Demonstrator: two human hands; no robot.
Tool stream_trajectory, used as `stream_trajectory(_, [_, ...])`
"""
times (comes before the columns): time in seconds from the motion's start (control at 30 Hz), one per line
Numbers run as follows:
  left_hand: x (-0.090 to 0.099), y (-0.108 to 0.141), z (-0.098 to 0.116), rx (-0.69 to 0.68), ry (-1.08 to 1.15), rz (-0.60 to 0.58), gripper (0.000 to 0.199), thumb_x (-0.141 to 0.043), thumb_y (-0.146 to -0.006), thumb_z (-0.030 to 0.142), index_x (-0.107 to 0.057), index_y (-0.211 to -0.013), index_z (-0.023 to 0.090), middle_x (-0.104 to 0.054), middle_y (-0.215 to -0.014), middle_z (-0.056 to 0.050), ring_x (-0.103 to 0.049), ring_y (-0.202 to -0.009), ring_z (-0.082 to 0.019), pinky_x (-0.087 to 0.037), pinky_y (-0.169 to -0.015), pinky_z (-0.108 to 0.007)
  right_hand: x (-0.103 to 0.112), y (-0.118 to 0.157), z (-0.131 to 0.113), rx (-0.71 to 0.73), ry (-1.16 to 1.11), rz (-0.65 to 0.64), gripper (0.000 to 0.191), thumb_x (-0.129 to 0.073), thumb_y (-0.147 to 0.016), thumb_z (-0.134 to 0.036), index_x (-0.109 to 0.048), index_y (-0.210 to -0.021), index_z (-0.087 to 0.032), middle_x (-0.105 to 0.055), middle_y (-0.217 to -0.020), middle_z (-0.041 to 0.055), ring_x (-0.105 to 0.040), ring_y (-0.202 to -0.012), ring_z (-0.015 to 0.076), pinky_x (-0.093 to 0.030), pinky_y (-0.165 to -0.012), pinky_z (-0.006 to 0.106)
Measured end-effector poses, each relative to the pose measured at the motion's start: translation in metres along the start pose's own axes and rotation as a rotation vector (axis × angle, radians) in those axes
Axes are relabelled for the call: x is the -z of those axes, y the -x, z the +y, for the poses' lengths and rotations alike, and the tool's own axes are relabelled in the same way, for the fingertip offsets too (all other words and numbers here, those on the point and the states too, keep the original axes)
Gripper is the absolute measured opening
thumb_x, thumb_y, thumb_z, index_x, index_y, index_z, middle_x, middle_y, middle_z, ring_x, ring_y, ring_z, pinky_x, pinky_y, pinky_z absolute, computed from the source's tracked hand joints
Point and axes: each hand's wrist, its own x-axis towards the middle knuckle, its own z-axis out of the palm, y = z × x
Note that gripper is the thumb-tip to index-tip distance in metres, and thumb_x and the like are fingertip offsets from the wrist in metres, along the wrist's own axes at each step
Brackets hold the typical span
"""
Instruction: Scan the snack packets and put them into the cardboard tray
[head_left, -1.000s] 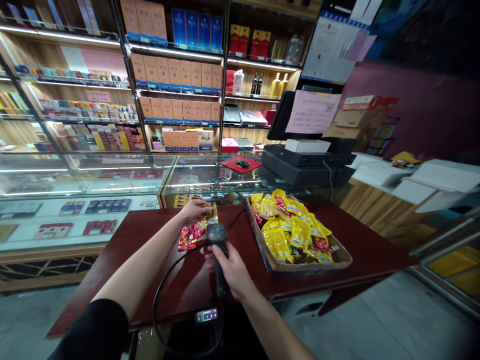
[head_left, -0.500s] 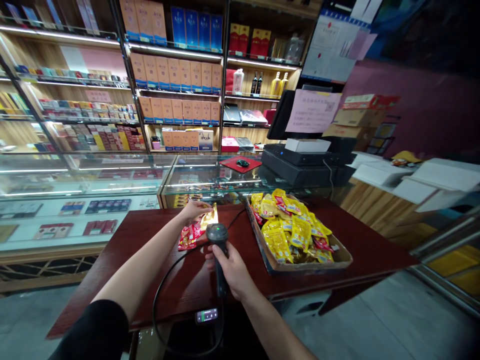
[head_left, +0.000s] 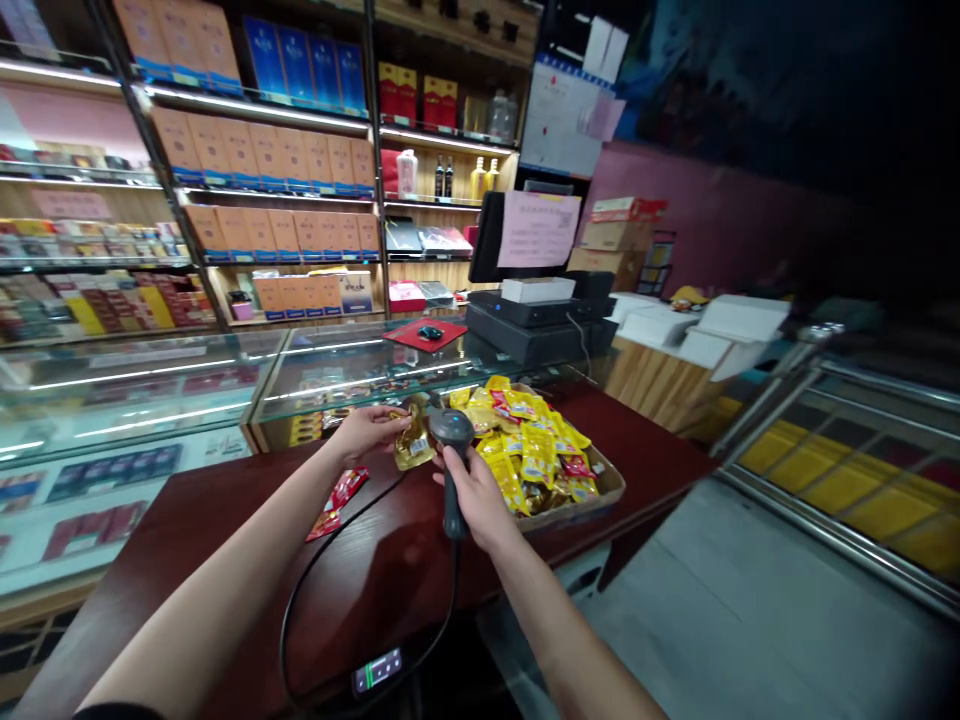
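Observation:
Between the fingertips of my left hand (head_left: pixel 369 432) is a gold snack packet (head_left: pixel 414 440), held above the table with a small printed label patch showing. My right hand (head_left: pixel 480 492) is wrapped round the handle of a dark barcode scanner (head_left: pixel 452 432), whose head is right beside the packet. A black cable (head_left: pixel 289 610) loops from the scanner's handle down over the table. Red snack packets (head_left: pixel 341 500) lie on the wood below my left forearm. Right of the scanner, a cardboard tray (head_left: pixel 611 490) is heaped with yellow packets (head_left: pixel 536 450) and a few red ones.
The dark red wooden table (head_left: pixel 660 430) backs onto a glass display counter (head_left: pixel 270 375). On the glass stand a monitor (head_left: pixel 487 235), a black cash drawer (head_left: pixel 510 330) and a mouse (head_left: pixel 430 332). A lit phone (head_left: pixel 377 670) sits near the front edge. Metal railing (head_left: pixel 825 400) is at right.
My left hand has raised the gold packet off the table, away from the red packets. The scanner is now beside it, nearer the tray. My view has turned to the right.

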Motion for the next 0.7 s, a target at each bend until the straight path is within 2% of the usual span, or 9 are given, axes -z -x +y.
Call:
stream_trajectory(0.17, [-0.068,-0.027,0.026,-0.071,0.068,-0.099,0.056,-0.086,-0.051,0.044,-0.068,-0.096,0.016,-0.072,-0.089,-0.005,-0.066,-0.077,-0.016,-0.052,-0.063,-0.024,0.050,-0.008,-0.031,0.101,0.011,0.147,0.044,-0.063,-0.077,-0.053,-0.062,-0.108,-0.021,-0.068,-0.110,0.0063,-0.064,-0.100,0.0227,-0.054,-0.083,0.034])
stream_trajectory(0.3, [-0.125,-0.053,0.035,-0.104,0.086,-0.160,0.056,-0.087,-0.049,0.043,-0.069,-0.093,0.013,-0.070,-0.085,-0.006,-0.065,-0.074,-0.015,-0.053,-0.061,-0.025,0.092,-0.014,-0.049,0.113,-0.024,0.281,0.048,-0.065,-0.074,-0.053,-0.062,-0.109,-0.021,-0.067,-0.114,0.0074,-0.062,-0.107,0.0262,-0.056,-0.080,0.035])
stream_trajectory(0.4, [-0.158,-0.072,0.037,-0.106,0.043,-0.206,0.052,-0.087,-0.049,0.042,-0.070,-0.088,0.012,-0.069,-0.081,-0.006,-0.064,-0.070,-0.015,-0.053,-0.059,-0.025,0.119,-0.018,-0.056,0.126,-0.049,0.342,0.047,-0.066,-0.073,-0.053,-0.063,-0.108,-0.021,-0.068,-0.113,0.0078,-0.063,-0.108,0.0274,-0.057,-0.077,0.036])
stream_trajectory(0.57, [-0.195,-0.098,0.030,-0.152,-0.111,-0.202,0.040,-0.084,-0.057,0.037,-0.072,-0.088,0.014,-0.068,-0.073,-0.003,-0.061,-0.060,-0.013,-0.053,-0.057,-0.026,0.149,-0.023,-0.057,0.094,-0.080,0.446,0.044,-0.067,-0.073,-0.053,-0.064,-0.103,-0.021,-0.071,-0.106,0.0097,-0.065,-0.103,0.0299,-0.058,-0.075,0.040])
stream_trajectory(0.7, [-0.203,-0.106,0.028,-0.290,-0.363,-0.099,0.027,-0.080,-0.062,0.029,-0.073,-0.086,0.017,-0.071,-0.074,-0.004,-0.064,-0.066,-0.016,-0.051,-0.060,-0.026,0.159,-0.027,-0.056,0.092,-0.092,0.460,0.041,-0.067,-0.073,-0.051,-0.063,-0.100,-0.019,-0.068,-0.113,0.0118,-0.064,-0.106,0.0298,-0.058,-0.079,0.039])
